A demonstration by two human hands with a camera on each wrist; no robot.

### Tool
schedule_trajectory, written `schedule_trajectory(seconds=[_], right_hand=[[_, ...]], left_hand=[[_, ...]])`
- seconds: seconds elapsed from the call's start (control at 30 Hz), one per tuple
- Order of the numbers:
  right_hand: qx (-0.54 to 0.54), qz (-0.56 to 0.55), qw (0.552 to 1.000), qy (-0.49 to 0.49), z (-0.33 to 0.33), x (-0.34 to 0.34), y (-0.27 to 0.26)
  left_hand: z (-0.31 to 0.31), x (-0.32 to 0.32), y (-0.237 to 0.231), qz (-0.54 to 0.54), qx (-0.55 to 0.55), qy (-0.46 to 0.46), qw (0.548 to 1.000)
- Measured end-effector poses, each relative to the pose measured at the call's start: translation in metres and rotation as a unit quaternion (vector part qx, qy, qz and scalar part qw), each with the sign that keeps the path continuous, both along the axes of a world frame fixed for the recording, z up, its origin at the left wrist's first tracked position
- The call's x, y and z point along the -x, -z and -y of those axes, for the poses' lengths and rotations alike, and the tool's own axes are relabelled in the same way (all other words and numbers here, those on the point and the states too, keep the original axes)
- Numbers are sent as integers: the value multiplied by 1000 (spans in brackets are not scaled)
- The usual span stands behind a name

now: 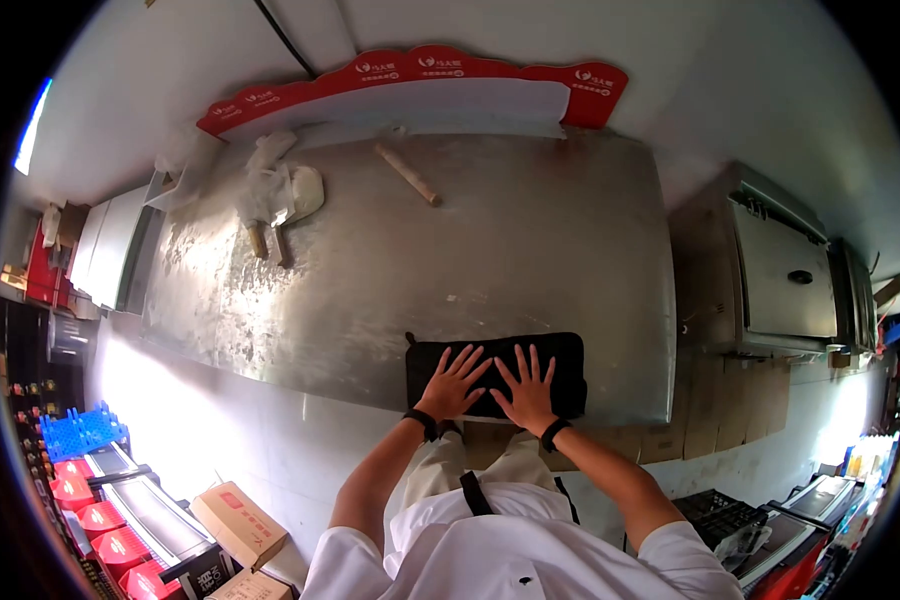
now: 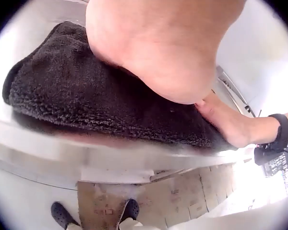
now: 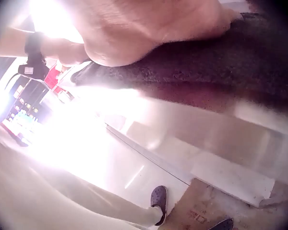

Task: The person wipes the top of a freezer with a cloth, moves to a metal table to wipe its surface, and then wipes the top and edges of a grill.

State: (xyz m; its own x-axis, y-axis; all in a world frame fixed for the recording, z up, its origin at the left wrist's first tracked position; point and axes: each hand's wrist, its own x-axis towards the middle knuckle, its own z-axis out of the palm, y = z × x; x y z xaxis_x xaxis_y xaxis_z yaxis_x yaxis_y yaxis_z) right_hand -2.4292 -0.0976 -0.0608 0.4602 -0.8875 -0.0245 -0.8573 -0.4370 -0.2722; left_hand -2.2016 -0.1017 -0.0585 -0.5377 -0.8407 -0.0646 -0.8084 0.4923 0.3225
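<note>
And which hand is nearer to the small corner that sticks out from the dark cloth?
The left hand: on the dark cloth, it rests towards the small corner, while the right hand rests towards the opposite end.

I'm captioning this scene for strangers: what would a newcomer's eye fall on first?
Probably the left hand and right hand, both spread on a fuzzy dark cloth at the metal table's near edge. Next, likely, the vivid red sign with a wavy top, along the table's far edge.
</note>
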Motion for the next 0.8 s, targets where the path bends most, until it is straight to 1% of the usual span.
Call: schedule_trajectory(seconds=[0.07,0.2,0.27,0.33,0.4,0.53,0.6,0.67,0.73,0.8], right_hand=[[1,-1,1000,15,10,-7,-3],[-1,3,999,32,28,-10,0],[6,-9,999,40,44,-13,1],[29,-17,998,58,63,-14,3],[26,-28,997,67,86,-14,4],[31,-30,995,85,132,-10,8],[43,-19,995,91,159,-9,8],[45,-29,995,90,191,-8,7],[53,-21,995,77,222,-7,10],[49,-23,995,78,252,-7,11]], left_hand=[[16,-5,0,-8,18,10,1000],[43,-9,3,-11,3,29,1000],[66,-10,5,-17,11,36,999],[92,-7,6,-1,31,43,999],[120,-6,8,-11,38,53,998],[171,1,3,5,41,65,997],[198,2,3,-6,64,64,996],[227,0,7,-16,73,71,995],[255,0,9,-19,83,58,995],[280,0,6,-21,72,56,996]])
